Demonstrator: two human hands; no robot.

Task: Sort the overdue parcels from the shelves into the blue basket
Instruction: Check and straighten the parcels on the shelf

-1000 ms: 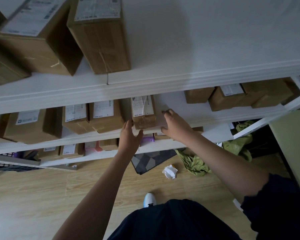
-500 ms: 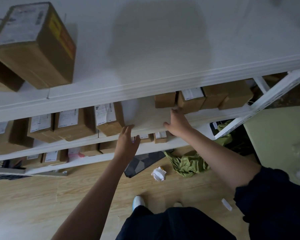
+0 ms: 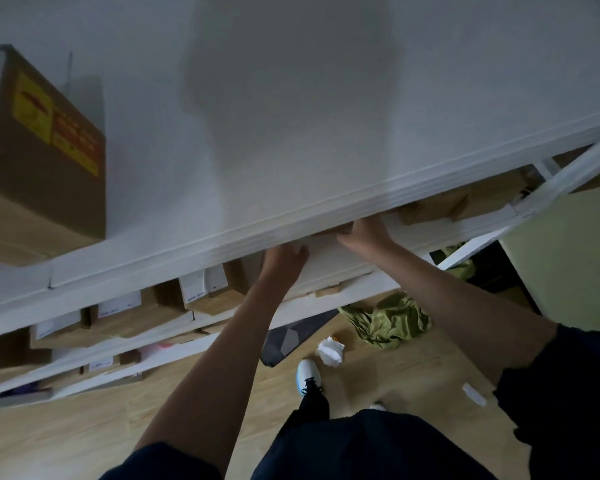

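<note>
Left hand: I am seeing my left hand (image 3: 284, 263) reaching under the smooth white lip of the top shelf (image 3: 291, 188), palm down on the bare second shelf board (image 3: 329, 261); the fingertips are hiding behind the lip, so I cannot tell whether it is flat or curling.
Right hand: my right hand (image 3: 362, 232) is lying just to the right of the left one, also pushing under the lip; the knuckles are showing, the fingers are not, so I cannot tell its grip.
Parcels by the left hand: matte brown cardboard parcels (image 3: 208, 296), boxy with white paper labels, are sitting in a row just left of and below my left hand on the second shelf.
Parcels by the right hand: plain brown boxes (image 3: 440, 206), blurred, are sitting just right of my right hand on the same board; whether the fingers are touching one, I cannot tell.
Big box: a large cardboard box (image 3: 39, 168) with a yellow and red sticker is standing on the top shelf, well left of and above both hands.
Floor below the hands: pale wood-grain boards are carrying a crumpled olive-green cloth (image 3: 388, 323), a wadded white paper (image 3: 331, 351) and a grey patterned mat (image 3: 291, 337).
Blue basket: not appearing in this view.
</note>
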